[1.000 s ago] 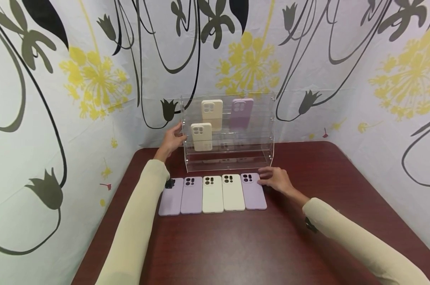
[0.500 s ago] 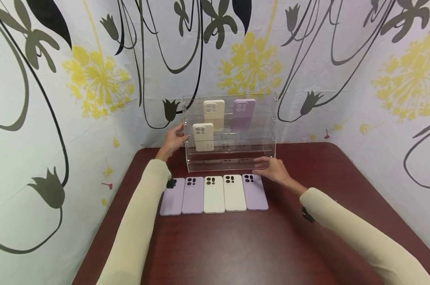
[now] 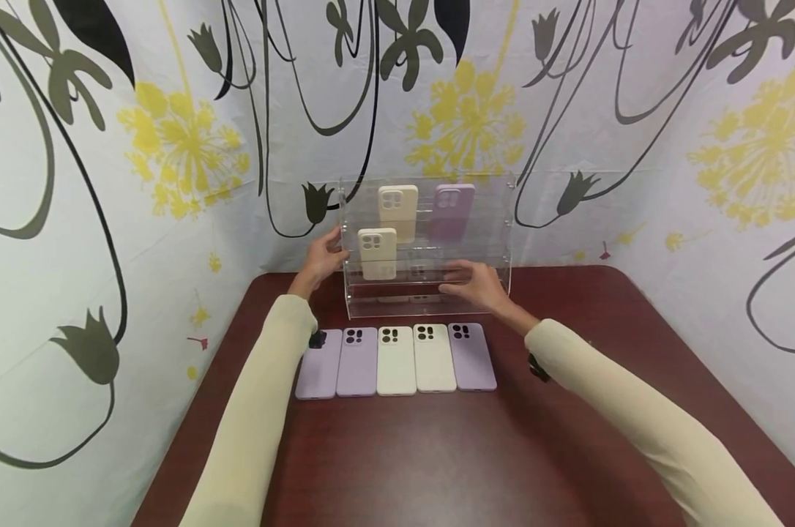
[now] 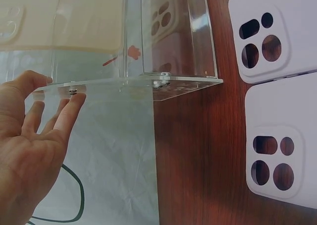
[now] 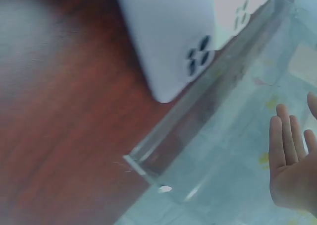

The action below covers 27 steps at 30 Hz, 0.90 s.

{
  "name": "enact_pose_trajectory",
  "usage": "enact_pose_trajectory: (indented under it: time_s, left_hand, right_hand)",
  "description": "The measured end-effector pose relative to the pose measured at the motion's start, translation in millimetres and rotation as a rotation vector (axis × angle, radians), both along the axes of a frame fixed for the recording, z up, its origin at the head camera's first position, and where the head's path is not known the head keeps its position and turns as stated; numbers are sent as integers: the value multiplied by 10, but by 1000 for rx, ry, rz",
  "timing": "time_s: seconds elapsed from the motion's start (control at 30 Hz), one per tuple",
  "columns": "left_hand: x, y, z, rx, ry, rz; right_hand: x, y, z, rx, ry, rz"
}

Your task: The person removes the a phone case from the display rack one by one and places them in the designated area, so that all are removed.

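Touching the left hand (image 3: 323, 258): clear rack (image 3: 430, 307).

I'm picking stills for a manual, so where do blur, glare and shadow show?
Head view: a soft sheen on the dark red wood-grained table and shadow beside the cream right sleeve; left wrist view: fairly sharp, glints and reflections on the clear acrylic stand; right wrist view: blurriest, the lavender rectangular phone case smeared, a pale glare patch on the table.

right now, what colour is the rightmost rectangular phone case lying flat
Light purple: the rectangular phone case, clearest in the head view.
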State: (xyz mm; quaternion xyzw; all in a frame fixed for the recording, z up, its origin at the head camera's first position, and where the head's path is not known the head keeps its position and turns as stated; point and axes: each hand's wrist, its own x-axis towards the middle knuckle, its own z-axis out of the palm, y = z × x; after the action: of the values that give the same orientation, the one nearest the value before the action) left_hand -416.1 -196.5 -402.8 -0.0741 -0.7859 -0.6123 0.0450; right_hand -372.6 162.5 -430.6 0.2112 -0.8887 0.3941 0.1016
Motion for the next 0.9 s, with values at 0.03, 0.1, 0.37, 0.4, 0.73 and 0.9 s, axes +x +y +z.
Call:
enact_pose_trajectory:
  time_s: [0.03, 0.1, 0.37, 0.4, 0.73, 0.9]
  left_hand:
    - [2, -3, 0, 7, -4, -2]
    - [7, -7, 1, 11, -6, -2]
    - [-13, -32, -20, -10, 10, 10]
    - [-19, -36, -25, -15, 9, 10]
    - [-26, -15, -33, -19, -3, -3]
    - [-6, -23, -16, -41, -14, 7]
  right_hand:
    - [-21, -47, 34, -10, -2, 4]
    - [-65, -141, 98, -17, 13, 16]
    - [-164, -457, 321, -69, 22, 64]
    - [-174, -488, 340, -74, 21, 68]
    - [-286, -741, 486, -125, 31, 83]
    - [-334, -905, 528, -169, 28, 97]
